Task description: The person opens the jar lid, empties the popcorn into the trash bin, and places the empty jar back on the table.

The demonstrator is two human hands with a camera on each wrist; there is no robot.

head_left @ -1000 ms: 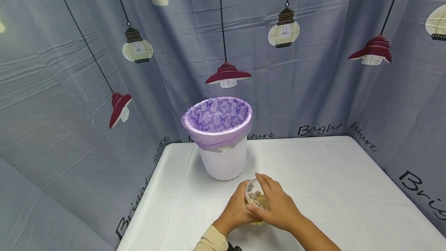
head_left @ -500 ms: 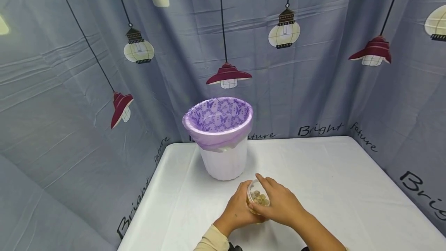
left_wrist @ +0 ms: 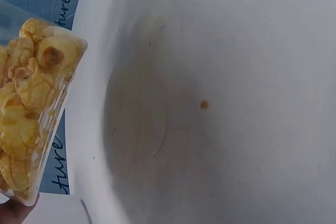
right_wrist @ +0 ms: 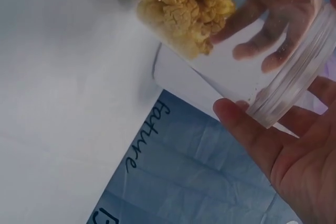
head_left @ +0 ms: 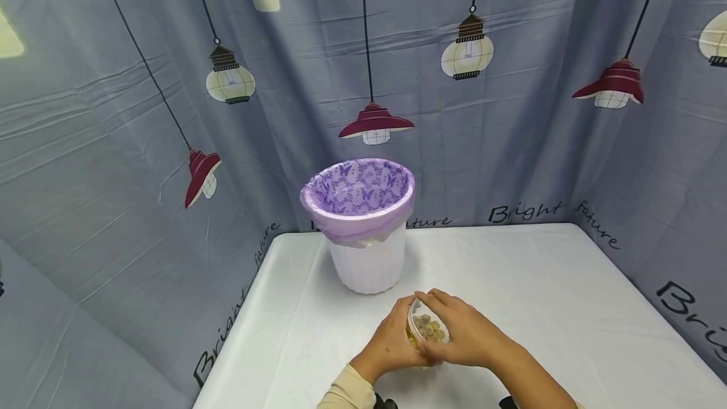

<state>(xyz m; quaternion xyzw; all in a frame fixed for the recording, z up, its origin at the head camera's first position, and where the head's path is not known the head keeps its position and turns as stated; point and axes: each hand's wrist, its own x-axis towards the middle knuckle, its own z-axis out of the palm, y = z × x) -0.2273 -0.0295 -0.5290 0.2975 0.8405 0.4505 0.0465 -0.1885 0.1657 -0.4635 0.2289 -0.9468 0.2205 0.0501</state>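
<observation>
A clear plastic jar (head_left: 428, 328) of caramel-coloured popcorn (right_wrist: 181, 11) is held tilted over the near part of the table. My left hand (head_left: 389, 343) grips its body from the left; through the clear wall, the right wrist view shows those fingers. My right hand (head_left: 474, 336) curls round the clear ridged lid (right_wrist: 294, 72) end, thumb on one side and fingers on the other. In the left wrist view, only the popcorn-filled bottom part of the jar (left_wrist: 37, 108) shows at the left edge.
Behind the hands, a white bin (head_left: 366, 267) with a purple butterfly-print liner (head_left: 363, 223) stands on the white table (head_left: 511, 270). A small orange-brown speck (left_wrist: 204, 105) lies on the tabletop. Grey-blue curtains (head_left: 528, 144) printed with lamps surround the table.
My right hand has turned at the jar's end; its forefinger, stretched out earlier, now bends closer to the rim. Both hands and the jar sit slightly farther right in the head view.
</observation>
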